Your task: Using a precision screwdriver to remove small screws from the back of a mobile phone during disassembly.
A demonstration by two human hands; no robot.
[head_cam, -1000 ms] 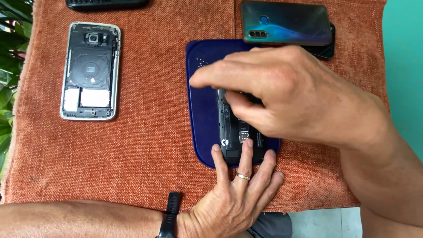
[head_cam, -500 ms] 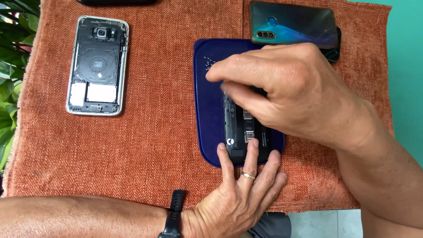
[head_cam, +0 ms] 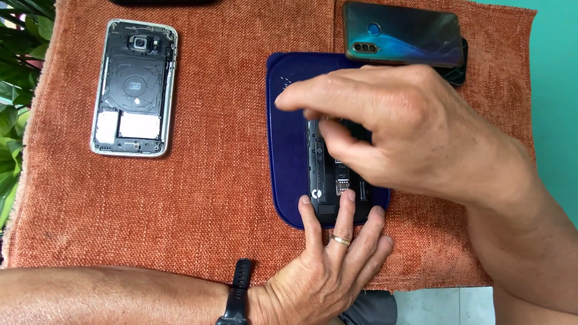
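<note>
Phone (head_cam: pixel 330 180) lay opened on blue mat (head_cam: pixel 286 150) under both hands | left hand (head_cam: pixel 328 265) pressed fingertips flat on its lower end | right hand (head_cam: pixel 409 129) pinched its upper part

A rust-orange woven cloth (head_cam: pixel 229 198) covers the teal table (head_cam: pixel 557 90). On it, a dark blue mat (head_cam: pixel 288 150) carries a black opened phone (head_cam: pixel 328 180). Another opened phone (head_cam: pixel 133 87) has a silver frame, dark grey insides and white patches. A third phone (head_cam: pixel 402 33) has a glossy back shading from teal to blue. The wrist strap (head_cam: pixel 236 295) is black, the ring (head_cam: pixel 340 241) gold, the leaves (head_cam: pixel 18 72) green.
</note>
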